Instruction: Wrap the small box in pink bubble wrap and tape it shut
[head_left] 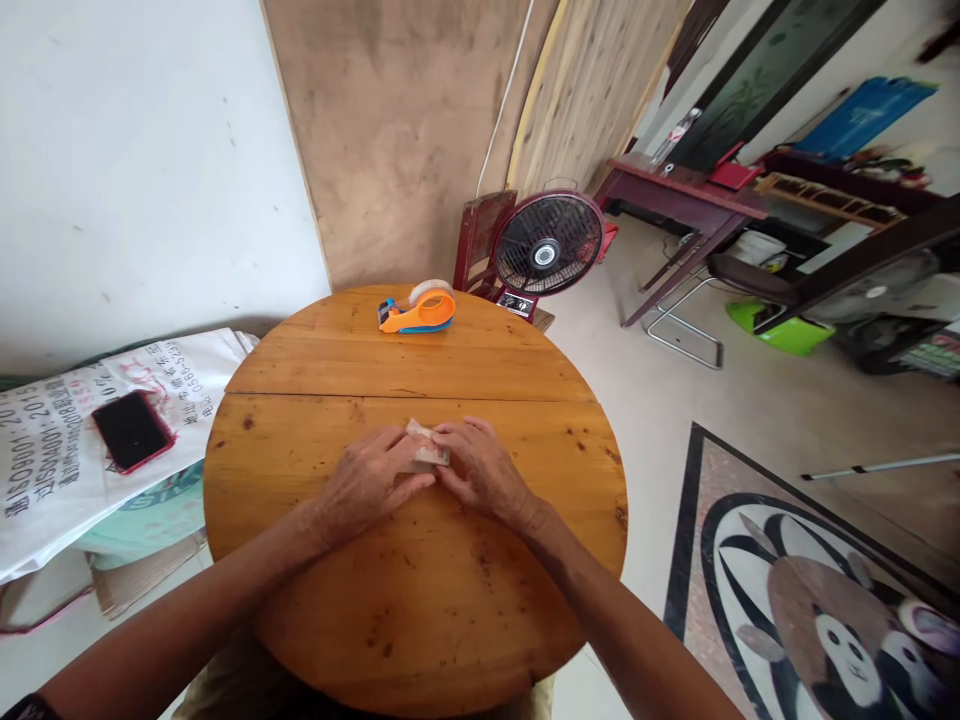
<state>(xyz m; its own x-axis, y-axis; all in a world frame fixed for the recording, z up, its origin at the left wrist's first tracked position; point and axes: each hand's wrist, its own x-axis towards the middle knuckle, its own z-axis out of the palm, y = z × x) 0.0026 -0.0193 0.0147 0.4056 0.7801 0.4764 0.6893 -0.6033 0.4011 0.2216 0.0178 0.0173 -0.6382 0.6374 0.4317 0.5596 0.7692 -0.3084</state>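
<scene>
A small pale box-like packet [429, 453] with a pinkish mark and a raised, flap-like corner is held low over the middle of the round wooden table [420, 590]. From its left side my left hand [371, 468] grips it between thumb and fingers. My right hand [484, 468] holds the opposite end, its fingers curled over the top. Both hands cover much of the packet, so its full shape is hidden. Farther back on the table stands an orange tape dispenser [420, 312] with a roll of tape, apart from both hands.
Left of the table, a phone [133, 432] in a red case lies on a printed white sack [52, 410]. Beyond the far edge are a standing fan [547, 245] and a wooden chair [480, 235]. A dark red desk [682, 195] stands at the right back.
</scene>
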